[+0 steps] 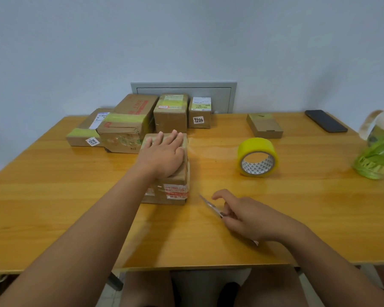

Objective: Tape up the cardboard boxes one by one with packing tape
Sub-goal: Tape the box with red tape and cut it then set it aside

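while the left hand (164,155) lies flat with fingers (157,138) spread on the cardboard box (171,189), likely steadying it, the right hand (246,216) just beside it pinches a small blade (208,204); the tape roll (257,157) stands beyond on the worktop (297,207), probably within reach.

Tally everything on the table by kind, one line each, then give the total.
Cardboard boxes: 6, the box under the left hand, four at the back, one flat box
Yellow tape roll: 1
Blade in the right hand: 1
Phone: 1
Green bag: 1
Total: 10
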Motion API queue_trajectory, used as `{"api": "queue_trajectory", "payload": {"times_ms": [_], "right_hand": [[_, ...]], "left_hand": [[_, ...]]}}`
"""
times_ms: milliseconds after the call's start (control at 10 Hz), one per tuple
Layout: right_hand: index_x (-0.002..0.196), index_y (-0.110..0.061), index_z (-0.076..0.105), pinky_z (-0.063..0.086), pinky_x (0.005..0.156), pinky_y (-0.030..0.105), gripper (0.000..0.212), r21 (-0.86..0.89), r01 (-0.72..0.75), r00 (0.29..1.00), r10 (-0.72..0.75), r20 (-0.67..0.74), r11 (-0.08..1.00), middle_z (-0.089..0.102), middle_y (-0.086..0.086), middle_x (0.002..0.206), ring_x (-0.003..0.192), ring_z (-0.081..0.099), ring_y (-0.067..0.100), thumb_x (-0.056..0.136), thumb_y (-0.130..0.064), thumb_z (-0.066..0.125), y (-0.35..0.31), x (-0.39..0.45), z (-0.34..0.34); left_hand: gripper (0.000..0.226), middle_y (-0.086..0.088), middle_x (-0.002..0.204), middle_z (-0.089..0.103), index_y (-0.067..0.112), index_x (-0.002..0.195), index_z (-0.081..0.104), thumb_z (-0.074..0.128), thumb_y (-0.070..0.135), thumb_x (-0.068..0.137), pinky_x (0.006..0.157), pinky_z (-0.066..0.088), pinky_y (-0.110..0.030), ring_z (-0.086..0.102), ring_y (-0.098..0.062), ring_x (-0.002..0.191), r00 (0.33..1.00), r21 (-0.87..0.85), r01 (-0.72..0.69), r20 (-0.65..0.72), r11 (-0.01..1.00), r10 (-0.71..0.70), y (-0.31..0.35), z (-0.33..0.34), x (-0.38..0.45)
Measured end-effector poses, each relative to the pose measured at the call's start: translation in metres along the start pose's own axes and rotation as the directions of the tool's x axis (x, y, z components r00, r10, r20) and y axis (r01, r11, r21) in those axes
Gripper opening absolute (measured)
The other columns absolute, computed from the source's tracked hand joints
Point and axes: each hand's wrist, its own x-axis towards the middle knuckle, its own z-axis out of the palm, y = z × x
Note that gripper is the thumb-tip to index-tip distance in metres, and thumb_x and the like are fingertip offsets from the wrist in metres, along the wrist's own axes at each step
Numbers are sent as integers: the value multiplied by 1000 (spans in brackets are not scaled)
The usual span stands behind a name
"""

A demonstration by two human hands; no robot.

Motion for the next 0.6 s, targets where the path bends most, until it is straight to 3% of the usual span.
{"api": "queue_trajectory", "payload": {"times_ms": [100,200,500,600], "right_hand": [[123,-29,45,44,70,30,25,-172,-24,1000,27,15,985,55,-9,91,82,51,13,99,-26,48,-6,-2,-4],[111,-27,56,44,76,28,17,-223,43,999,-36,36,974,54,-9,104,91,49,12,96,-23,49,-12,-4,-3],[118,-27,60,47,84,28,23,-210,154,986,-137,92,966,51,-9,110,97,49,8,97,-33,52,-23,12,1],[118,-26,63,50,83,33,29,-125,121,970,-143,-195,985,58,-10,102,93,53,9,93,-40,60,-14,30,-7]], "left_hand": [[55,9,165,-3,33,157,1,9,41,104,122,-2,-45,-5,-21,152,1000,-8,-1,-1,1000,1,-1,0,0],[55,9,165,-3,32,157,2,10,40,104,122,-2,-45,-5,-21,152,1000,-6,-2,-2,1000,2,0,0,0],[54,8,165,-3,32,157,1,9,41,104,122,-3,-45,-5,-22,152,1000,1,-7,-10,1000,7,0,0,0],[55,9,165,-3,33,157,2,9,41,104,122,-3,-45,-5,-21,152,1000,8,-5,-15,1000,5,0,1,1]]}}
